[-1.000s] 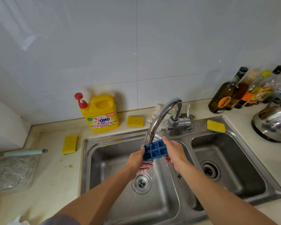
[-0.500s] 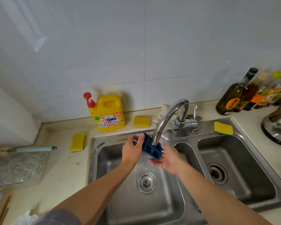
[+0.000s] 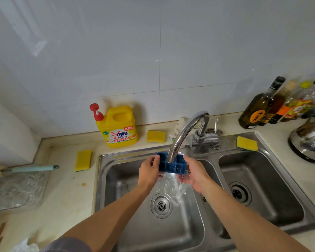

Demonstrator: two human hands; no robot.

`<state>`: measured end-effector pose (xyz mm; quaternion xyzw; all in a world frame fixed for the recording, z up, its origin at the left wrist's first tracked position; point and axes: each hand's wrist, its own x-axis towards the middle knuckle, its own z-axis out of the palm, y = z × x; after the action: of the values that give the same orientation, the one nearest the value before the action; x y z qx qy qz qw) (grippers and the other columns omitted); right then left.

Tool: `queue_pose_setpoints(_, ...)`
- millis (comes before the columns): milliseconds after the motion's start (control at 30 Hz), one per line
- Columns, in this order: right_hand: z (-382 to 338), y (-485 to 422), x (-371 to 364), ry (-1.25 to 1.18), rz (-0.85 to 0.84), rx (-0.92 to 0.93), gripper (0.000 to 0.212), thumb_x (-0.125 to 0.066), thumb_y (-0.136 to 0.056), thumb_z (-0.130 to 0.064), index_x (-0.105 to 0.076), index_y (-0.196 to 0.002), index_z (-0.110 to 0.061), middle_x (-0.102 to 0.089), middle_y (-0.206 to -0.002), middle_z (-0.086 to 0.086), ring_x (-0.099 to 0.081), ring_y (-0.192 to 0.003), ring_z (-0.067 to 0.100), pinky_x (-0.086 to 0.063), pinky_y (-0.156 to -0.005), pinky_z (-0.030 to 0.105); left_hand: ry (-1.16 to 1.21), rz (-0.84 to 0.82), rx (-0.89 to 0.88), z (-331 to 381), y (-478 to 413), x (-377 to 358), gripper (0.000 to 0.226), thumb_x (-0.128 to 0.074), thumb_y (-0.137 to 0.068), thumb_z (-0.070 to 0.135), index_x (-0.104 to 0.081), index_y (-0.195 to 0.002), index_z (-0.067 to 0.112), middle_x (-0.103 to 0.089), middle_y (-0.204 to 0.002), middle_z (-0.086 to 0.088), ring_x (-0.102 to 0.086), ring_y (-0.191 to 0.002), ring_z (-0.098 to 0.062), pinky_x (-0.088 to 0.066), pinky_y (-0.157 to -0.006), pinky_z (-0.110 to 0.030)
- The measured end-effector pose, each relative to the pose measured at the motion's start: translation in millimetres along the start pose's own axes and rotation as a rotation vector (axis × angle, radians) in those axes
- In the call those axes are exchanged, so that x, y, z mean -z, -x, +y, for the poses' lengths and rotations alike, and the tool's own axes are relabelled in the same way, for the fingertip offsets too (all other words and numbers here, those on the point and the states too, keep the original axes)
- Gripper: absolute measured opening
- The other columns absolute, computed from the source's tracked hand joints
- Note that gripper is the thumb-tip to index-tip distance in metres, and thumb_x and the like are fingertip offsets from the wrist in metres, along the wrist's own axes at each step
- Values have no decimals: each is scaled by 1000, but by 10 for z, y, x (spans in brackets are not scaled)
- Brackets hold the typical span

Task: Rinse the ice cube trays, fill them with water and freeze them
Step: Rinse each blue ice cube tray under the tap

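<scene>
The left grip (image 3: 149,171) and the right grip (image 3: 194,174) each clasp an end of the blue ice cube tray (image 3: 171,167), held under the running tap (image 3: 186,131) above the left sink basin (image 3: 116,180); tilting it slowly should flush every cell without splashing

The beige countertop (image 3: 67,193) carries a yellow detergent jug (image 3: 119,127), two sponges (image 3: 83,160) (image 3: 155,136), several bottles (image 3: 258,110) and a kettle (image 3: 311,140).

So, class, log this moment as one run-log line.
step: rinse | left hand, right hand: hold ice cube tray | faucet: running onto it | place: over sink
</scene>
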<state>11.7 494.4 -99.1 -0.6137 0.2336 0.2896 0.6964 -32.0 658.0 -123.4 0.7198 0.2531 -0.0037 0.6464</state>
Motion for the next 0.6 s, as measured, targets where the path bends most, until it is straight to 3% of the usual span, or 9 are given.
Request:
queue_pose_setpoints(167,-59,14,162,253,87,108,39,-54,-101,-53,-67,-108,-17,-70,-92,11,-63,-69,22,-53,-54,30,79,-181,176,-48,19,-118,29,-41,-109,28,-66,-110,13,-73,-104,-20,-71,-80,-25,-64,-74,-39)
queue_pose_setpoints(300,-44,39,336,317,187,141,43,-47,-103,-57,-66,-104,-18,-67,-87,10,-56,-61,18,-47,-50,29,139,-326,228,-14,109,-277,28,-39,-110,27,-63,-114,15,-76,-99,-11,-75,-79,-22,-62,-70,-32)
queue_pose_setpoints(500,16,44,241,307,70,164,48,-43,-104,-55,-70,-103,-16,-70,-73,5,-59,-52,15,-49,-49,29,175,-172,324,-9,-8,-283,34,-37,-110,28,-67,-112,11,-77,-99,-12,-76,-84,-24,-62,-71,-34)
queue_pose_setpoints(600,13,24,260,253,104,123,49,-41,-105,-55,-69,-102,-15,-72,-78,8,-62,-57,18,-52,-52,30,157,-244,325,-12,0,-252,33,-38,-109,27,-67,-111,9,-78,-92,-13,-75,-76,-23,-62,-69,-34)
